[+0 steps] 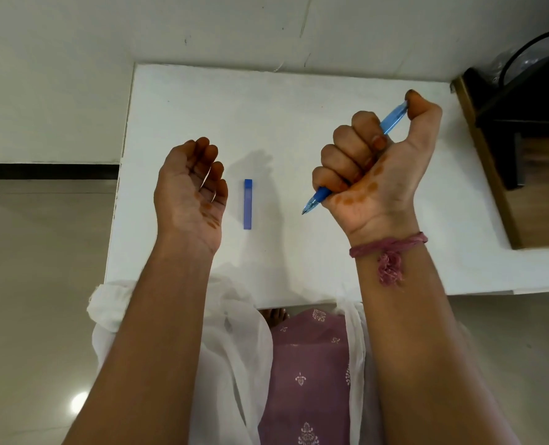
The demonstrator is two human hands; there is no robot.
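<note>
Nearest to me, a pink thread circles my right wrist. Above the desk, my right hand is fisted round a blue pen, its tip pointing down toward me and my thumb on its far end. My left hand hovers with fingers loosely curled, holding nothing. Between both hands a slim blue case, perhaps a lead box, lies flat on the desk. Farther right stands something dark, too blurred to identify.

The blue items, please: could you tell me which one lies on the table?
The slim blue case, lying untouched; the right hand grips the blue pen.
</note>
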